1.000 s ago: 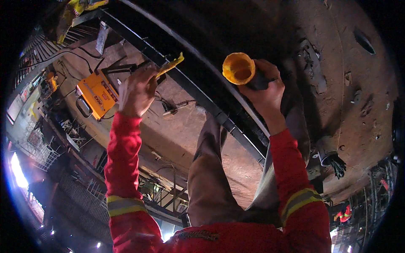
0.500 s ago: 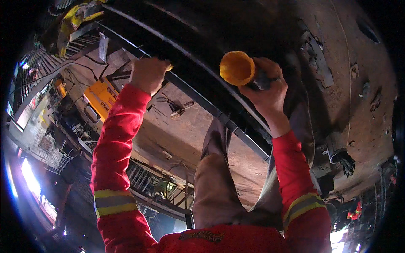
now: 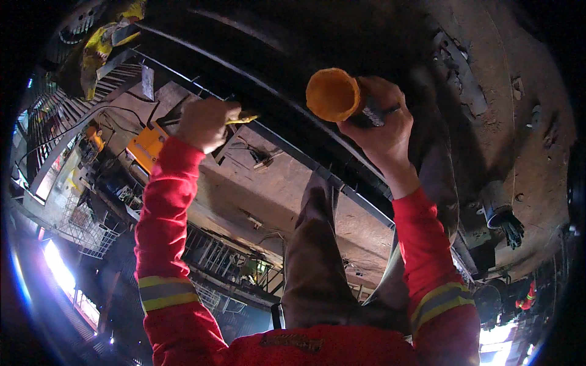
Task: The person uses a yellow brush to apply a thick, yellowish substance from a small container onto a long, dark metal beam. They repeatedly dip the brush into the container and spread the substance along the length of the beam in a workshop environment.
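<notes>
My right hand (image 3: 386, 125) is wrapped round a dark-sided cup (image 3: 373, 111) whose open mouth and inside (image 3: 332, 94) are yellow-orange. The cup is tilted, with its mouth facing up toward me. My left hand (image 3: 206, 124) is closed on a thin yellow stick-like thing (image 3: 243, 118), perhaps a small brush; its far end is too blurred to tell. This thing sticks out to the right, beside the edge of a long black metal beam (image 3: 287, 141). The beam slants from upper left to lower right, between my hands.
A yellow machine (image 3: 145, 147) stands on the ground beyond my left forearm. At the right, a can (image 3: 497, 207) with dark rods in it lies near a flat metal piece (image 3: 461, 76). A yellow-painted part (image 3: 97, 52) is at upper left. Another person in red (image 3: 526, 297) is far off.
My left hand has moved slightly down and left, and more of the yellow stick-like thing shows. The cup in my right hand has shifted a little left and up.
</notes>
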A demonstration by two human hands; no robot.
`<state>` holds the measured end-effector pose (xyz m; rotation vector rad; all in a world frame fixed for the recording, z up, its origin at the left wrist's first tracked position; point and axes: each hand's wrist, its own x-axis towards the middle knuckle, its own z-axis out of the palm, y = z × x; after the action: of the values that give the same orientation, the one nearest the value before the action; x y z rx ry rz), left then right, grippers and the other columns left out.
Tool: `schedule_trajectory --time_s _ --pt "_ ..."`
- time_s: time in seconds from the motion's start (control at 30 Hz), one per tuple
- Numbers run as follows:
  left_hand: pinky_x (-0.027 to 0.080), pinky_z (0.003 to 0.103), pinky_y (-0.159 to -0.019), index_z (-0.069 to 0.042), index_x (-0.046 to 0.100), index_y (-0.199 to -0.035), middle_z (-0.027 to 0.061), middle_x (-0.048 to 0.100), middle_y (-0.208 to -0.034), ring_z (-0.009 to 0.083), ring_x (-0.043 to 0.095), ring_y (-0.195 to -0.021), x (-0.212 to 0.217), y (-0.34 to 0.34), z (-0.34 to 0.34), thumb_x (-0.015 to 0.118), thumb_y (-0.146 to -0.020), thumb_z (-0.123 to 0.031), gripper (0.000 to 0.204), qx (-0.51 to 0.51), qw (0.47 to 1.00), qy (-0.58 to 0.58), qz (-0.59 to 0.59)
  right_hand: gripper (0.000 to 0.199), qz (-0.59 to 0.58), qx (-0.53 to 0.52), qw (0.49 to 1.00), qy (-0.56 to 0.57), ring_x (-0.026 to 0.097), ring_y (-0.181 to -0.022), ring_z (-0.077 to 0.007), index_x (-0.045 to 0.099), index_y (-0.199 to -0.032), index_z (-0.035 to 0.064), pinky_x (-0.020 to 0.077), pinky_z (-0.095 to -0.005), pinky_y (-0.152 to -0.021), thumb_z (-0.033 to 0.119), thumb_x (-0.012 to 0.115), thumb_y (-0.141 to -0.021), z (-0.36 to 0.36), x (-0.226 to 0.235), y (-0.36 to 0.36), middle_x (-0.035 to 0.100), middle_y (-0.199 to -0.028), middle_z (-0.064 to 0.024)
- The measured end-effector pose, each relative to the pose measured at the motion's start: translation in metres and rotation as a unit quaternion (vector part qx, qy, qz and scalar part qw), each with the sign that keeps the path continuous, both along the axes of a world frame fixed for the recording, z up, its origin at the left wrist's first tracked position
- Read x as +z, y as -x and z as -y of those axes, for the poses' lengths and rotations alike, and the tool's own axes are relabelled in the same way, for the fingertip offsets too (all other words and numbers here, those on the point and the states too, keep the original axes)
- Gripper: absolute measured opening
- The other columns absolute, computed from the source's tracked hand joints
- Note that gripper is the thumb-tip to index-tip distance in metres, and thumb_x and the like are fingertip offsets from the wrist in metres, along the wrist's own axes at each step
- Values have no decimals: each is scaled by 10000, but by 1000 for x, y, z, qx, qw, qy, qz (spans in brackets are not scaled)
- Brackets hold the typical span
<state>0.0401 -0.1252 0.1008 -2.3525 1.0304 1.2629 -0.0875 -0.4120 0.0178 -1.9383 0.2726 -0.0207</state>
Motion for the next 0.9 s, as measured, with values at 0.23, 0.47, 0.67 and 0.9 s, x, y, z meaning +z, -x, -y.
schedule_trajectory --time_s 0.23,0.47,0.67,0.9 --pt "532 443 -699 -166 650 -1038 109 677 -798 303 674 -796 -15 -5 2 661 -713 -71 339 15 999 -47 11 602 -9 -13 1000 -17 577 -1064 -301 660 -1110 124 481 -412 -918 171 876 -550 -1 -2 -4 623 -1139 -103" --pt "510 417 -590 -162 649 -1130 100 634 -717 286 644 -675 3 22 3 652 -761 -77 378 21 997 74 20 604 -16 -2 1000 -16 575 -1076 -301 658 -1118 126 484 -407 -919 170 874 -556 4 -2 -5 622 -1152 -104" --pt "500 394 -536 -239 604 -1266 75 631 -682 241 641 -625 -15 81 34 588 -772 -73 521 7 997 -74 13 608 12 0 999 -30 584 -1065 -295 658 -1124 121 495 -394 -908 145 873 -556 3 -4 -11 622 -1161 -89" --pt "504 374 -477 -165 631 -989 86 635 -629 250 673 -613 -19 50 24 531 -899 -175 135 47 990 -51 124 606 26 5 999 -21 581 -1071 -286 664 -1123 123 500 -393 -906 127 871 -553 0 0 -13 617 -1162 -95"
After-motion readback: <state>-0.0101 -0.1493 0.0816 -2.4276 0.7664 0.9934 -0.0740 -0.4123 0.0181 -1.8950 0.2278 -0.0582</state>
